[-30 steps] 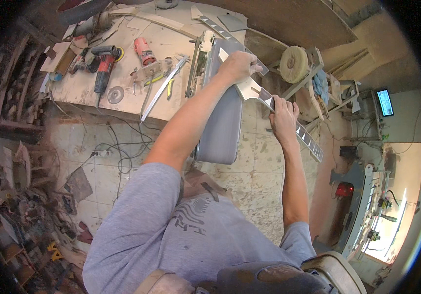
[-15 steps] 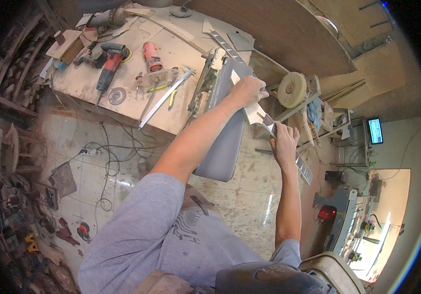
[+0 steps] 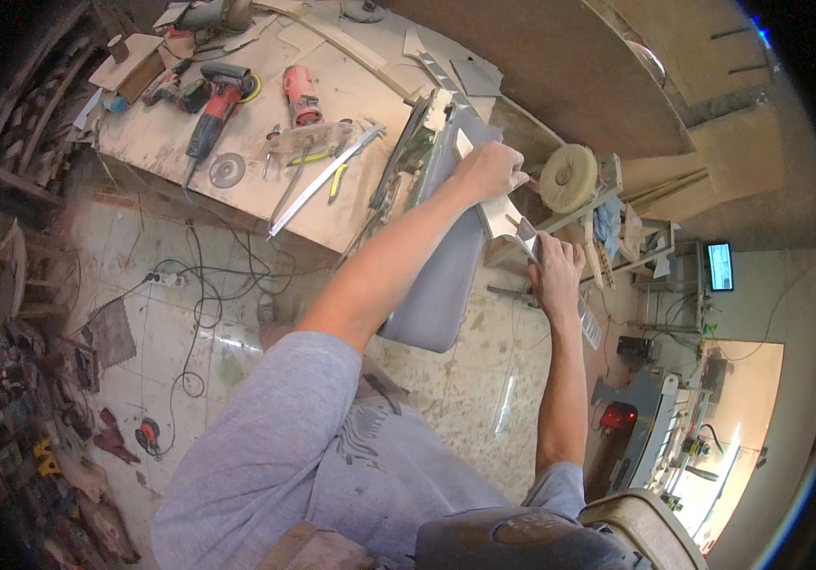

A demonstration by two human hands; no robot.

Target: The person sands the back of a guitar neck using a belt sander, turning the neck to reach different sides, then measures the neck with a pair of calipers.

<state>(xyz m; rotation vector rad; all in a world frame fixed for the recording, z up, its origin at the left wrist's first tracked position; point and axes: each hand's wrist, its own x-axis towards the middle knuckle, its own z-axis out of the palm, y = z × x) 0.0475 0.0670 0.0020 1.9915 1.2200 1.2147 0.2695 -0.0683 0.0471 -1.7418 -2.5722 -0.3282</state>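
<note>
My left hand (image 3: 491, 171) is closed on the pale wooden end of a guitar neck (image 3: 499, 214), pressing it onto the grey belt of a belt sander (image 3: 427, 299). The neck lies diagonally across the belt. My right hand (image 3: 555, 271) grips its long fretboard part, which has light inlays and sticks out past the belt's right edge. Part of the neck is hidden under both hands. The sander's metal frame (image 3: 408, 161) stands at the edge of the wooden workbench.
The workbench (image 3: 151, 142) holds an angle tool (image 3: 218, 119), a red router (image 3: 302, 95) and a long metal caliper (image 3: 322, 185). A buffing wheel (image 3: 565, 176) stands on a frame right of the sander. Cables (image 3: 199, 294) lie on the tiled floor; a screen (image 3: 720, 266) hangs rightward.
The view has shifted, so the bench and sander appear lower and slightly further right. Both hands stay on the guitar neck, which looks slightly more steeply angled across the belt.
</note>
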